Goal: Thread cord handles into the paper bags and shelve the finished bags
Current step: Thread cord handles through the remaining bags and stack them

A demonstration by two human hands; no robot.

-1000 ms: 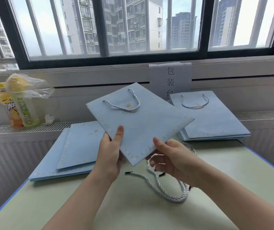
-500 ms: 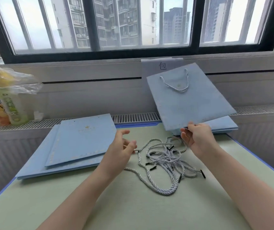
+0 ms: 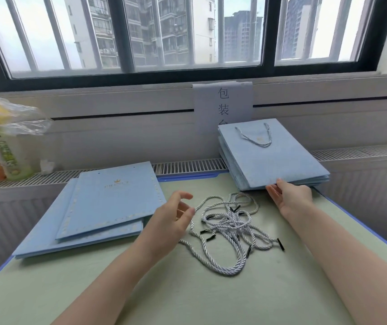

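My left hand (image 3: 173, 216), fingers loose and holding nothing, sat just left of the cord pile (image 3: 232, 231), nearer than my right hand (image 3: 288, 198).

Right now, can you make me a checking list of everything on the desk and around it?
Surface: pale green table with a blue edge, set against a radiator ledge under the window.
Job's things: finished bags stacked at the back right, top one with a cord handle; unthreaded bags lying flat on the left; loose cords tangled in the middle.
Clutter: drink bottles under a plastic bag on the ledge, far left.
Hands: left hand hovers, fingers relaxed, beside the cords, holding nothing; right hand touches the finished stack's near edge.
Cables: nothing seen.
Surroundings: paper sign on the wall; barred window facing tall buildings.
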